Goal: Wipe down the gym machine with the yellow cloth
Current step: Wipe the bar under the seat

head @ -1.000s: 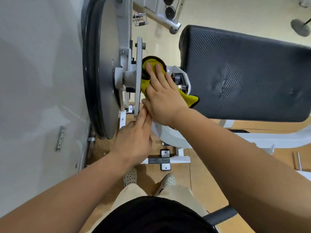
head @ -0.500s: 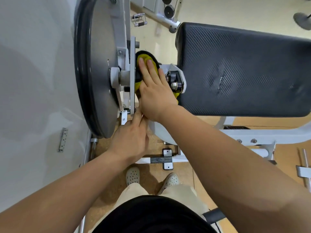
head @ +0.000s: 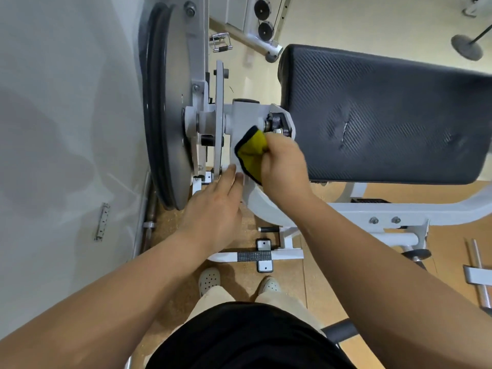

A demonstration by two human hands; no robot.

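Note:
The yellow cloth [head: 251, 150] with a dark edge is bunched in my right hand [head: 285, 169], which grips it against the white pivot housing [head: 243, 115] of the gym machine. My left hand [head: 215, 209] lies just below and to the left, its straight fingers resting on the white frame arm [head: 266, 209] near the thin grey plate [head: 219, 118]. A big grey disc [head: 173, 107] with a black rim stands at the left of the pivot. The machine's black padded seat [head: 386, 113] fills the right side.
A white wall [head: 66, 115] runs close along the left, with a metal hinge [head: 102, 222] low on it. White base bars and a ribbed foot plate [head: 254, 256] lie on the tan floor by my shoes. Another machine's pulleys [head: 262, 20] stand at the back.
My right hand has pulled back down and to the right from the top of the pivot, going from flat fingers pressing the cloth to a fist bunching it. The housing is now uncovered.

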